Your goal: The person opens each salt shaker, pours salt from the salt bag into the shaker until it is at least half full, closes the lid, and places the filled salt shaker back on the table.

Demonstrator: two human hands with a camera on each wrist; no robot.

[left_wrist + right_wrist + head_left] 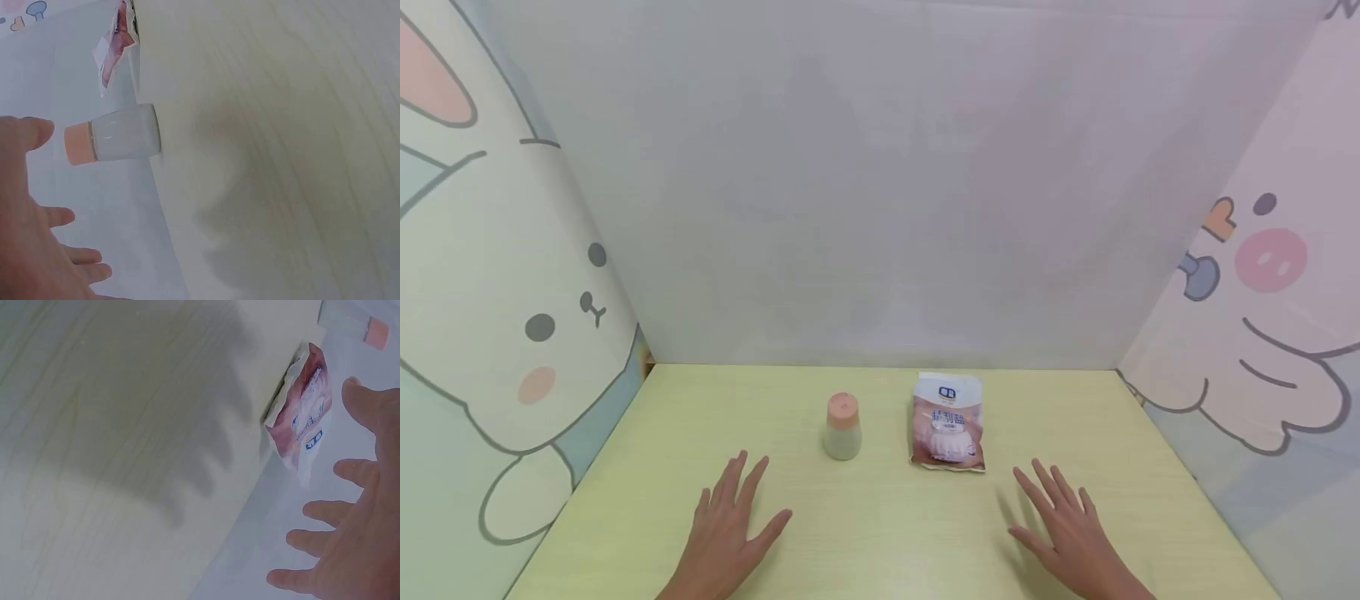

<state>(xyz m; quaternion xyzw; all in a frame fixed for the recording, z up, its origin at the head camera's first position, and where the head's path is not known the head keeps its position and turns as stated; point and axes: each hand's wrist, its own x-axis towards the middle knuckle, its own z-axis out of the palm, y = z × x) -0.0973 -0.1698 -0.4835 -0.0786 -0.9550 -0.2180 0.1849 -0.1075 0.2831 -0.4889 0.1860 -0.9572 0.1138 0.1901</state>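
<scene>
A small clear shaker jar (842,429) with an orange cap stands upright near the middle of the table. To its right lies a printed salt bag (948,425), white at the top and reddish-brown below. My left hand (722,529) is spread in front of the jar and to its left, holding nothing. On the other side, my right hand (1067,529) is spread in front of the bag and to its right, also holding nothing. In the left wrist view the jar (125,134) shows beyond the thumb; the right wrist view has the bag (303,412) past the fingertips.
The pale yellow wooden table (880,533) ends at a plain light curtain (880,183) at the back. Side panels carry a cartoon rabbit (490,275) on the left and a cartoon pig (1285,292) on the right.
</scene>
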